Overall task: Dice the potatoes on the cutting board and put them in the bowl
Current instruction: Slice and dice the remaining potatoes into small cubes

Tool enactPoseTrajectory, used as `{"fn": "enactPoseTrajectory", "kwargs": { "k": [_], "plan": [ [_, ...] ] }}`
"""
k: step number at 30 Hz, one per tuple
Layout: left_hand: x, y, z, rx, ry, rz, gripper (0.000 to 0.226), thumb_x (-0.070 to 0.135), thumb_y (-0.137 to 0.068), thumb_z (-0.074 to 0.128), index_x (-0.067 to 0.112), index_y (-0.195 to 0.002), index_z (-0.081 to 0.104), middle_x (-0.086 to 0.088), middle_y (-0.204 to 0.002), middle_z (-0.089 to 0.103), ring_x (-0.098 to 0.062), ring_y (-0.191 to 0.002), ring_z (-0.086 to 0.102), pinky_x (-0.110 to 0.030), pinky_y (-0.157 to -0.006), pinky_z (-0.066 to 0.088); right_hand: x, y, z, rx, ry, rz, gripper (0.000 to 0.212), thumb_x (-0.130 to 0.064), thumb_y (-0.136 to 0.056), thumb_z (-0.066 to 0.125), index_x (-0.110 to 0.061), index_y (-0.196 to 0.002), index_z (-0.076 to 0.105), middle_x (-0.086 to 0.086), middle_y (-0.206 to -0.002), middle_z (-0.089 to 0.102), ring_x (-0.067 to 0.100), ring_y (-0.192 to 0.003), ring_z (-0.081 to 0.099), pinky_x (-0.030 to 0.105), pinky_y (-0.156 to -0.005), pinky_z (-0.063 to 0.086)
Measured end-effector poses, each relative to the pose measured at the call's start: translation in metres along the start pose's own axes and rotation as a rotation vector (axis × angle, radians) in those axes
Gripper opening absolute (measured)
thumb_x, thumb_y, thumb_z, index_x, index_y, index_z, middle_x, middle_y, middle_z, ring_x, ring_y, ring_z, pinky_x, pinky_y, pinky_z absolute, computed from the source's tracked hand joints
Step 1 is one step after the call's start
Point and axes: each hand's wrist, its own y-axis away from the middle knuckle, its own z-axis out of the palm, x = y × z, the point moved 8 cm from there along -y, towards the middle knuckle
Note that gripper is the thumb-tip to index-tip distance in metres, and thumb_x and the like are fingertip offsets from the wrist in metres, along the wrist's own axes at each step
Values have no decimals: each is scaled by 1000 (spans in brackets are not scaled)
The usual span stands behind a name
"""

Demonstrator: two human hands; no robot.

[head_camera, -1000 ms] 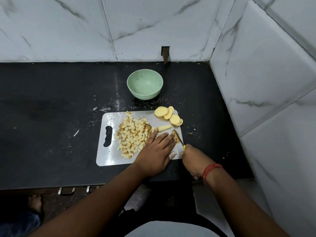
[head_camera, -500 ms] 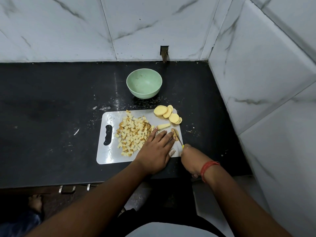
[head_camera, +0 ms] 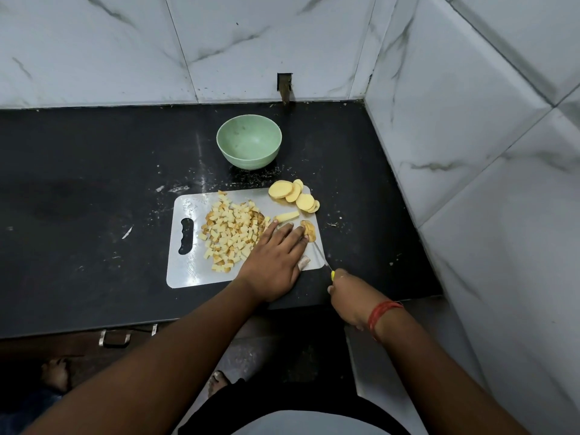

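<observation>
A white cutting board lies on the black counter. A heap of diced potato covers its middle. Several round potato slices sit at its far right corner, with a potato stick just below them. My left hand lies flat with straight fingers, pressing on potato pieces at the board's right side. My right hand grips a yellow-handled knife, whose thin blade points toward those pieces. The green bowl stands empty behind the board.
White marble-tiled walls close off the back and the right side of the black counter. The counter's front edge runs just below the board. Small scraps and crumbs are scattered around the board.
The right hand and knife have drawn back slightly toward the counter's front edge. The left hand stays pressed on the pieces.
</observation>
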Motion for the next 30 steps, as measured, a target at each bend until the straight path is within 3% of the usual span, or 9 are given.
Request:
{"fn": "enactPoseTrajectory", "kwargs": {
  "k": [1, 3, 4, 6, 9, 19, 23, 26, 30],
  "plan": [
    [0, 1, 0, 1, -2, 0, 53, 44, -108, 36, 10, -144, 55, -12, -152, 49, -34, -143, 40, -54, -126, 18, 5, 4, 2, 27, -69, 35, 36, -30, -101, 46, -12, -132, 55, 2, -130, 53, 21, -109, 55, 28, -92, 37],
    [1, 2, 0, 0, -11, 1, 54, 45, -108, 35, 10, -145, 54, -12, -151, 50, -34, -144, 40, -55, -125, 18, 18, 7, 9, 36, -635, 194, 29, -20, -101, 46, -4, -121, 58, 8, -107, 58, 21, -79, 52, 25, -66, 35],
    [1, 2, 0, 2, -16, 3, 54, 45, -108, 35, 10, -145, 54, -13, -151, 51, -34, -144, 40, -56, -125, 18, 22, 6, 7, 122, -793, 144, 21, -17, -101, 44, -2, -113, 55, 10, -97, 57, 21, -72, 48, 28, -60, 35],
    [3, 2, -1, 9, -23, 14, 55, 46, -108, 35, 10, -145, 54, -14, -150, 50, -34, -144, 40, -58, -124, 18, 29, 8, -7, 301, -670, 102, 9, -17, -102, 42, -8, -100, 43, 9, -85, 53, 21, -71, 48, 28, -61, 34],
    [4, 2, -2, 10, -14, 19, 57, 46, -108, 33, 9, -148, 49, -17, -158, 42, -35, -149, 33, -57, -124, 18, 29, -1, -11, 332, -618, 99, 10, -18, -101, 42, -11, -96, 38, 11, -89, 56, 24, -76, 52, 28, -65, 35],
    [3, 4, 1, 9, -8, 6, 61, 49, -108, 32, 8, -150, 48, -15, -151, 49, -35, -146, 37, -55, -125, 19, 34, -21, -30, 300, -595, 191, 24, -15, -101, 43, -4, -123, 44, 18, -110, 63, 27, -86, 55, 29, -70, 38],
    [4, 9, -7, 84, -5, -20, 61, 48, -107, 35, 7, -147, 52, -13, -136, 55, -33, -135, 45, -56, -124, 21, 31, -13, -30, 335, -661, 134, 14, -14, -101, 41, -6, -113, 44, 11, -90, 57, 24, -77, 53, 30, -58, 35],
    [0, 9, -11, 123, 1, -42, 60, 47, -107, 37, 7, -149, 49, -14, -139, 54, -34, -136, 45, -57, -124, 22, 27, -10, -27, 325, -703, 96, 8, -19, -101, 41, -12, -98, 40, 9, -86, 55, 23, -74, 53, 30, -63, 37],
    [0, 13, -10, 151, 6, -40, 56, 44, -107, 39, 1, -138, 59, -14, -135, 58, -34, -132, 49, -57, -121, 28, 19, -16, -26, 291, -655, 98, 6, -18, -102, 42, -12, -105, 41, 4, -76, 49, 15, -64, 48, 28, -51, 31]
  ]
}}
